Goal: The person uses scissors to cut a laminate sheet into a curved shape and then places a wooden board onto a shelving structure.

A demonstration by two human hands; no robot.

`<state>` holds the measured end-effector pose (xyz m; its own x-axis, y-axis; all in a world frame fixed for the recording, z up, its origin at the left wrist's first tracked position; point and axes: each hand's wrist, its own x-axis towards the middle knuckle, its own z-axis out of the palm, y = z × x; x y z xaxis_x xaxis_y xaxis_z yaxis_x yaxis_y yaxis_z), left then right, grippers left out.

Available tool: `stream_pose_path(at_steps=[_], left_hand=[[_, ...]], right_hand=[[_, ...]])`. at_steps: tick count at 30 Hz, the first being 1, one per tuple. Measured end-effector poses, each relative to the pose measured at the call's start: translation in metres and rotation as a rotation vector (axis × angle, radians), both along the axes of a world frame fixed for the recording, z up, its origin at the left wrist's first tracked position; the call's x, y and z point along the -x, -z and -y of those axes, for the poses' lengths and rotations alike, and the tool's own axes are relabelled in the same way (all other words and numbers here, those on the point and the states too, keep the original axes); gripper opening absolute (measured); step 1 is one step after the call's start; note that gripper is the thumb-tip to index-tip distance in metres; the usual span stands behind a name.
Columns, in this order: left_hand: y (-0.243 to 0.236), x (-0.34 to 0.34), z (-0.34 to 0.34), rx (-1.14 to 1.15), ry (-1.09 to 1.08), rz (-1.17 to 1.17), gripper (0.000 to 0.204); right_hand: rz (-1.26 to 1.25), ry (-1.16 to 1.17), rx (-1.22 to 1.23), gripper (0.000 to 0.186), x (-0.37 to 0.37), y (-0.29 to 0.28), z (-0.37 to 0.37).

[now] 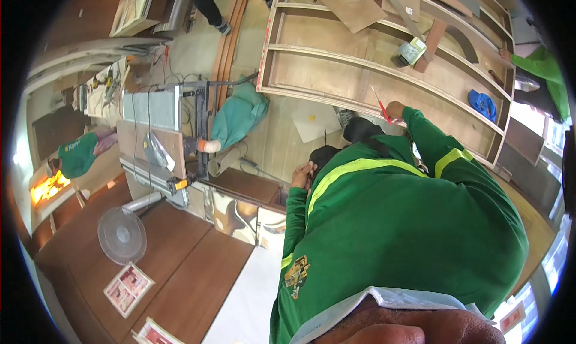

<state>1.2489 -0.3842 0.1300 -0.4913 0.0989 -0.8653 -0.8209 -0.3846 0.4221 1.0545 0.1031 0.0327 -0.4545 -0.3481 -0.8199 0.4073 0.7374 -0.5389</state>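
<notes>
The right hand (395,110) has its grip closed around a slim red-handled tool (384,110), at the near edge of a large wooden frame (324,72), the thin tip pointing across it. The left hand (302,175) is in front of the body, and I cannot tell whether its grip pinches anything. A blue bundle (482,104) lies in one compartment; a small pale box (412,50) sits beside a brown board (433,39)

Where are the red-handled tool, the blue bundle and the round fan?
Red-handled tool (384,111): head view, on its handle.
Blue bundle (482,105): head view, on its crumpled middle.
Round fan (122,235): head view, on its hub.
</notes>
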Motion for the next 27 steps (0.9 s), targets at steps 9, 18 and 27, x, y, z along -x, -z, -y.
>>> stream_pose_path(at_steps=[9,18,27], left_hand=[[-0.024,0.038,0.044,0.313,0.695,-0.274,0.032],[-0.009,0.117,0.133,0.265,0.616,-0.243,0.017],[-0.355,0.202,0.095,0.034,0.390,-1.505,0.020]], right_hand=[[0.163,0.666,-0.400,0.032,-0.086,-0.073,0.030],[-0.023,0.725,-0.522,0.048,-0.182,-0.050,0.129],[-0.029,1.097,-0.593,0.059,-0.257,-0.042,0.223]])
